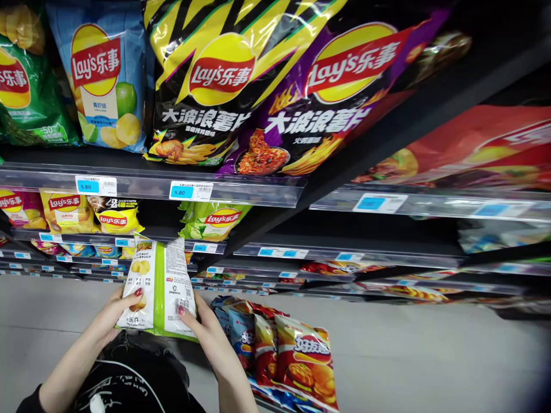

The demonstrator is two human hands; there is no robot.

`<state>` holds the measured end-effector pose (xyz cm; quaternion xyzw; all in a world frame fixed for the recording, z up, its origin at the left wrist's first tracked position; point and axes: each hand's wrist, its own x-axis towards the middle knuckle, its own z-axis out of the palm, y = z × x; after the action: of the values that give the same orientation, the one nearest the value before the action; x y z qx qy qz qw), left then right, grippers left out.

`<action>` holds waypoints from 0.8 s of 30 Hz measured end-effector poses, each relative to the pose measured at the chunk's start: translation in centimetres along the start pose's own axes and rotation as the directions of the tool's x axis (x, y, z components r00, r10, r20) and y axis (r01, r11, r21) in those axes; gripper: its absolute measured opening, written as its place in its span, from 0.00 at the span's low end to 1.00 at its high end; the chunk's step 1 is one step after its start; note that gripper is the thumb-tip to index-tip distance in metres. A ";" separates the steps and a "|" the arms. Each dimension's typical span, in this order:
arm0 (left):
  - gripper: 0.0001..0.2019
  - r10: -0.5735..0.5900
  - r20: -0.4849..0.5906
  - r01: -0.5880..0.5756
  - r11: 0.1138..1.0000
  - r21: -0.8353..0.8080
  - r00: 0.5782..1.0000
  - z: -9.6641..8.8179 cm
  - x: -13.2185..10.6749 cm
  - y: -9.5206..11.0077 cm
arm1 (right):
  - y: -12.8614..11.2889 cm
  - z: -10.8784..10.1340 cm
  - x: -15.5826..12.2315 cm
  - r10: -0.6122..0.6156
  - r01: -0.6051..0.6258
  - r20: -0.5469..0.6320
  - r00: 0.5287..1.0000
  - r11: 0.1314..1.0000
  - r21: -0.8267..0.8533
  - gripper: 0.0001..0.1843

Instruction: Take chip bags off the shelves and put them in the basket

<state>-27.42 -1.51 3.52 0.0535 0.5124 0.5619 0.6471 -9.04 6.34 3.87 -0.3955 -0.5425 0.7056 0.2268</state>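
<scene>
A bag of potato chips (159, 281) is held in front of my body, its white and green back side facing up. My left hand (117, 307) grips its left edge, thumb on top and the other fingers beneath. On the right edge my right hand (203, 314) holds it the same way. The fingers under the bag are hidden. Just beyond the bag's top, a green Lay's bag (214, 221) stands on a lower shelf.
Large Lay's bags (224, 80) fill the upper shelf (241, 189), with price tags (190, 190) along its edge. Lower shelves hold more snack bags (66, 211). Red and blue snack packs (305, 358) sit low beside my right arm, above the grey floor (408, 350).
</scene>
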 end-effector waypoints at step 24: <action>0.28 -0.022 0.010 0.023 0.999 -0.048 1.000 0.5 -0.4 -0.4 | 0.2 -0.5 -2.1 0.002 -0.003 -0.066 0.998 1.000 -0.016 0.30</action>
<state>-26.72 -1.67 3.75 0.0350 0.4963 0.5664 0.6570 -7.39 4.96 4.28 -0.4210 -0.5397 0.6881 0.2407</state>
